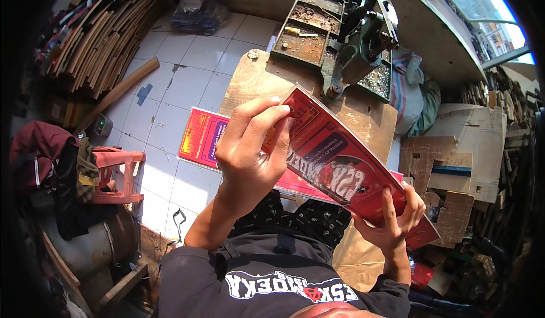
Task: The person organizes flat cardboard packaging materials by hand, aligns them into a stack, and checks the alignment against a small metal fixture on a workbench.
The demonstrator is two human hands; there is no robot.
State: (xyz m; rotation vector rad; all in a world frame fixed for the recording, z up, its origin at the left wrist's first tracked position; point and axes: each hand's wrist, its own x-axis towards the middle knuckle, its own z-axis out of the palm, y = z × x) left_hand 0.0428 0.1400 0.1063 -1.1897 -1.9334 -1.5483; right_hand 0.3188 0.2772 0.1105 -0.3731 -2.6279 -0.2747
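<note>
Both my hands hold a long, glossy red printed panel point(335, 148), tilted diagonally in front of my chest. My left hand point(252, 148) is closed at its upper left end, thumb and fingertips pinched beside a small round spot near the corner. Whether a tiny part is also between those fingertips I cannot make out. Lower down on the right, my right hand point(394, 218) grips the panel's long edge, its fingers on the printed face. A second red and purple printed panel point(201, 136) lies underneath, partly hidden by my left hand and the held panel.
A wooden board point(250, 85) bears a dark green hand press point(357, 62) beside metal trays point(306, 31) of small parts. Left are a red plastic stool point(119, 170), a metal drum point(102, 241) and stacked boards point(102, 40). Cut cardboard point(448, 187) leans on the right.
</note>
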